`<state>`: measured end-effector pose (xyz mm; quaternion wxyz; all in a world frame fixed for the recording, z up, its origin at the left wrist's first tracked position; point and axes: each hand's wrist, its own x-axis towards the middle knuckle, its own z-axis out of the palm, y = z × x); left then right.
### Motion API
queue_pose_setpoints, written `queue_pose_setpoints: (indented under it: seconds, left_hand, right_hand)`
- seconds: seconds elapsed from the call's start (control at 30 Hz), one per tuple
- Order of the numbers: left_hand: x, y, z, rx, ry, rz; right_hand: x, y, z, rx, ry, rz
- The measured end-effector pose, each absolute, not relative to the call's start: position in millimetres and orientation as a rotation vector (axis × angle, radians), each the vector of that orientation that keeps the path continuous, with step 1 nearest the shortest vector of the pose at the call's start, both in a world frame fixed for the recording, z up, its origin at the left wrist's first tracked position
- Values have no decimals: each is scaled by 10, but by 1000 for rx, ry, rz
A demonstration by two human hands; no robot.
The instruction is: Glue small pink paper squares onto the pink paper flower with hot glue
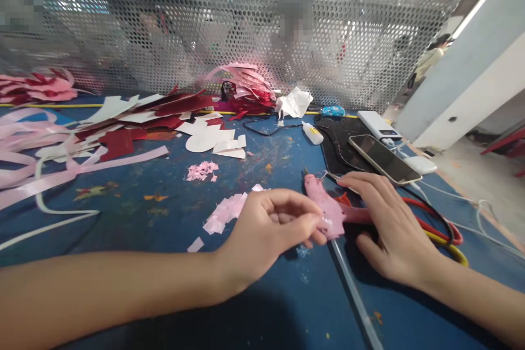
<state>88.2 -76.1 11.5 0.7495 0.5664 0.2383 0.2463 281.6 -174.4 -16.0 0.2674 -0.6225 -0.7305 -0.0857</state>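
A pink hot glue gun (322, 202) lies on the blue table, its metal nozzle pointing away from me and a long clear glue stick (355, 290) coming out of its back end. My left hand (283, 219) is closed in a pinch by the gun's body; what the fingertips hold, if anything, I cannot make out. Over the gun's handle rests my right hand (389, 224), palm down with the fingers stretched out. Left of the gun, partly behind my left hand, lies a row of pale pink ribbon squares (225, 211). One loose square (196, 245) sits nearer.
Small pink scraps (202, 171), white and dark red cut pieces (123, 120) and pink ribbon strips (118, 161) lie on the left. A small glue bottle (312, 133), a phone (384, 159), a power bank (379, 125) and cables (455, 235) sit right. A perforated metal screen (246, 22) stands behind.
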Motion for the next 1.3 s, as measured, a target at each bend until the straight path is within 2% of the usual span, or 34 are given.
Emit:
queue_pose_setpoints:
  seconds: [0.2,0.37,0.73,1.0,1.3]
  left_hand:
    - [921,-837,98,1197,525,395]
    - [950,-785,72,1234,528,409]
    - [957,-780,57,1376,537,393]
    - [928,-728,17,1741,467,603]
    - [909,-760,25,1843,438,653]
  right_hand:
    - [2694,-1764,-118,-1311,-1948,-103]
    - [2616,-1741,-114,-1283,-1899,32]
    - [2614,-1740,-87,-1221,-1894,-22]
    - [2637,-1759,-86,-1233,-1858,-35]
    - [2638,-1759,-82,-1227,-1883,-23]
